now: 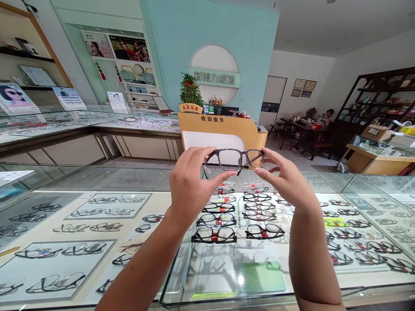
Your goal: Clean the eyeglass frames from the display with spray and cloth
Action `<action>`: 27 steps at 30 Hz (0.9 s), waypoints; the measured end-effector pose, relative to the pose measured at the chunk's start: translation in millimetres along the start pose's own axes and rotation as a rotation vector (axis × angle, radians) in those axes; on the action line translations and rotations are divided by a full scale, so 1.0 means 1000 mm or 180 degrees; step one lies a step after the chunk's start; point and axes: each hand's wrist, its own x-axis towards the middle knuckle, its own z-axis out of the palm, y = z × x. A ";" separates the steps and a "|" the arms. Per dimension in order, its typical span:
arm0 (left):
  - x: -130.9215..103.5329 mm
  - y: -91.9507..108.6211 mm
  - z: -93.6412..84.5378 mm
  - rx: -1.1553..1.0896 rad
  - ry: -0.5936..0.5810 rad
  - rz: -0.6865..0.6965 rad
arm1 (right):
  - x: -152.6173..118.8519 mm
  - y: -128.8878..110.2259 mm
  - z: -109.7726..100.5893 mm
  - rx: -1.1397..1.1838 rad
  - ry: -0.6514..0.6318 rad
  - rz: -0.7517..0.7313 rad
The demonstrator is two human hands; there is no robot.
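Observation:
A pair of dark-framed eyeglasses (pixel 244 155) with clear lenses is held up between my hands, above the glass display counter. My left hand (pixel 194 177) pinches the frame's left end, its thumb stretched along below the left lens. At the other end, my right hand (pixel 281 175) grips the frame's right side between thumb and fingers. The temples look folded or angled behind the lenses; their exact position is hard to make out. Below, rows of black eyeglasses (pixel 214 234) with red tags lie in the counter.
The glass display counter (pixel 181 280) spans the foreground, with more frames on grey trays (pixel 106 206) to the left and further rows to the right. Beyond stands a wooden cashier desk (pixel 253 129) with a potted plant (pixel 189 90). A person (pixel 328 116) sits at a dark table far right.

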 end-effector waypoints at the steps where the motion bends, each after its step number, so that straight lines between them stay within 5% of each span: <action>1: 0.000 -0.001 0.000 -0.0044 -0.0025 -0.0068 | 0.000 -0.001 0.000 -0.0014 0.0045 -0.0025; 12: 0.003 -0.030 0.014 -0.0929 -0.0633 -0.1021 | -0.005 -0.015 0.006 -0.0563 0.0704 -0.0343; 21: 0.003 -0.027 0.013 -0.0918 -0.0583 -0.1155 | -0.005 -0.014 0.006 -0.0535 0.0683 -0.0284; 27: 0.002 -0.027 0.012 -0.0688 -0.0443 -0.0834 | -0.004 -0.012 0.006 -0.0495 0.0626 -0.0307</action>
